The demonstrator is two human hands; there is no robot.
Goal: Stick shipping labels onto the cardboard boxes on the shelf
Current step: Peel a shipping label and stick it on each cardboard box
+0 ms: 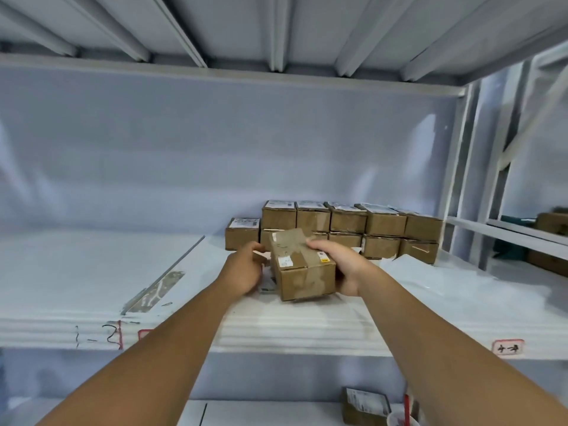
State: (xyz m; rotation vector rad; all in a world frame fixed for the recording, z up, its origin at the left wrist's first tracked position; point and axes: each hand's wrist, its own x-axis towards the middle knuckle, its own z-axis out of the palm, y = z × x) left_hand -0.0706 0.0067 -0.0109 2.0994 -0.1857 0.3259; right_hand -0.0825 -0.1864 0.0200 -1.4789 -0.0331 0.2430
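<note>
A small taped cardboard box is tilted above the white shelf, carrying two little stickers. My right hand grips its right side, fingers curled over the top edge. My left hand sits at the box's left side with curled fingers; whether it holds anything is hidden. Behind stands a two-high stack of similar boxes, the upper ones bearing white shipping labels. A single labelled box stands left of the stack.
The shelf's front edge carries a red-framed tag and handwritten marks. A lower shelf holds another labelled box. White metal uprights bound the bay on the right, with more shelving beyond.
</note>
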